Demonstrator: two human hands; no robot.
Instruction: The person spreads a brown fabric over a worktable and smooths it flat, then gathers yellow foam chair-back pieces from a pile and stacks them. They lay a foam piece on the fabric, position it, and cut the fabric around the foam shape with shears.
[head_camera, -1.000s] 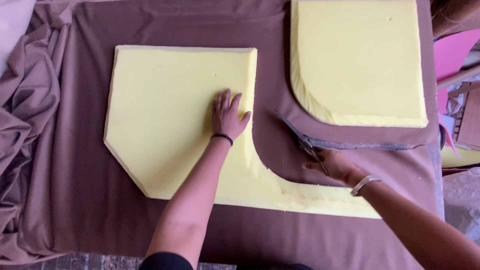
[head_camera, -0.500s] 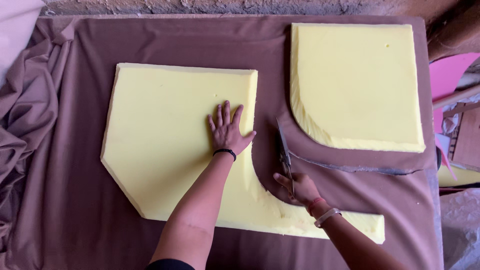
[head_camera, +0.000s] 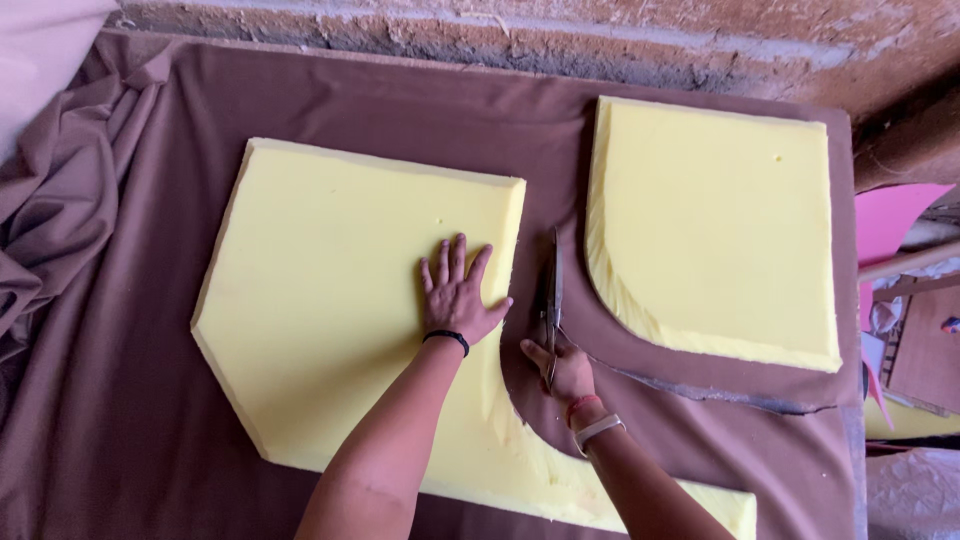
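Note:
A large yellow foam sheet (head_camera: 330, 300) with a curved cut-out lies on brown fabric (head_camera: 120, 420). My left hand (head_camera: 457, 296) presses flat on the foam near its right edge, fingers spread, a black band at the wrist. My right hand (head_camera: 565, 368) grips a pair of scissors (head_camera: 552, 290) whose blades point away from me along the foam's right edge, in the gap between the two foam pieces. A second yellow foam piece (head_camera: 715, 235) with a rounded corner lies to the right. A cut line (head_camera: 720, 390) runs through the fabric below it.
A rough brick wall (head_camera: 500, 40) runs along the far side. Loose brown fabric bunches at the left (head_camera: 60, 220). A pink sheet (head_camera: 890, 220) and cardboard clutter (head_camera: 920, 350) sit beyond the right edge.
My right hand has moved the scissors leftward and up along the curved cut, turning the blades from sideways to pointing away from me. My left hand stays pressed on the foam. The view has shifted.

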